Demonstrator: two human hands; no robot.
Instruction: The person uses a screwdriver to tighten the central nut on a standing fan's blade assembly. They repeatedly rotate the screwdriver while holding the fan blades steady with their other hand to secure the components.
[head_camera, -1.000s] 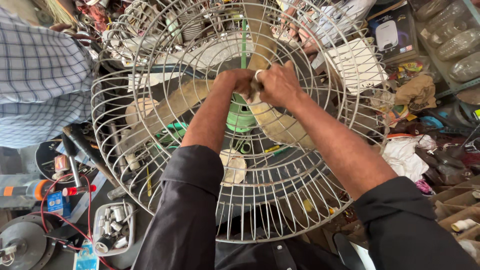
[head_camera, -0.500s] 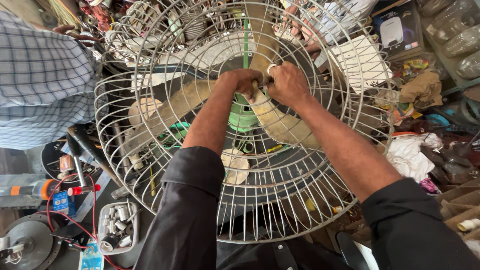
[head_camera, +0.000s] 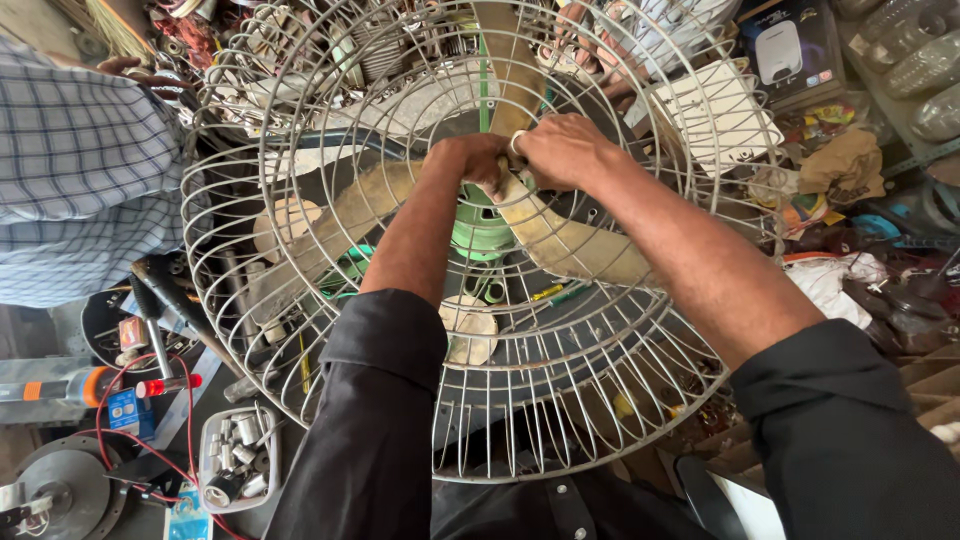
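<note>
Gripping the fan hub (head_camera: 480, 228), both hands (head_camera: 520, 160) meet inside the wire guard (head_camera: 300, 330).

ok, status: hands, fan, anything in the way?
Left hand and right hand both at fan hub, inside wire guard. Grip unclear. Blades dusty. Another person's checked sleeve close left.

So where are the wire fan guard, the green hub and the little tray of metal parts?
wire fan guard (head_camera: 560, 420), head view, lower wires
green hub (head_camera: 478, 232), head view, its front
tray of metal parts (head_camera: 238, 460), head view, its contents
</note>
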